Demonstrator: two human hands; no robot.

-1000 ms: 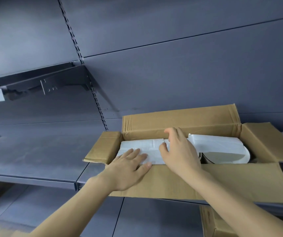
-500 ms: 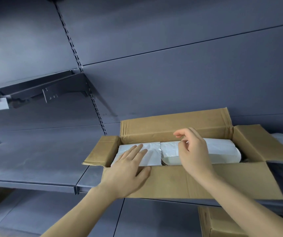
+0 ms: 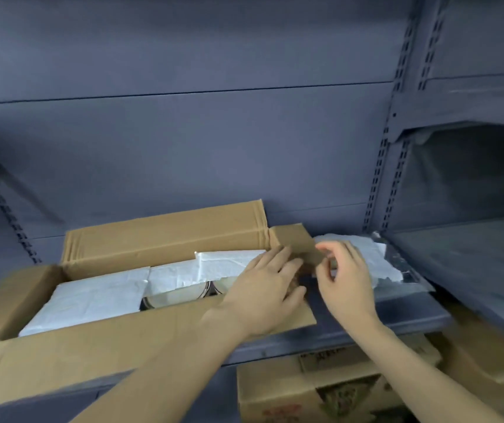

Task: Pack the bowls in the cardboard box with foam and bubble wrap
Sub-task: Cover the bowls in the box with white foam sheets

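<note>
The cardboard box (image 3: 140, 346) lies open on a grey metal shelf (image 3: 412, 312), its long near flap folded out toward the person and its far flap standing against the back panel (image 3: 183, 141). White foam sheets (image 3: 98, 296) cover most of the inside; through a gap between them, just left of the left hand, the rim of a bowl (image 3: 180, 296) shows, partly hidden under the foam. The left hand (image 3: 267, 288) rests at the right end of the box with fingers stretched out almost flat over the foam edge and the box's right corner, an open grip that closes on nothing. The right hand (image 3: 343, 279) is just beside it, over the small right end flap (image 3: 301, 247); its fingers are curled with thumb and forefinger drawn together at the flap's edge, but blur keeps me from telling whether this grip actually pinches the flap. Behind the right hand, a pile of white foam (image 3: 372, 257) lies on the shelf outside the box, over something shiny that I cannot identify. The raised end flap stands between the two hands and that pile. Below the shelf, under both forearms, sit more cardboard cartons (image 3: 320, 389). To the right, slotted uprights (image 3: 397, 123) carry another shelf (image 3: 473, 254).
</note>
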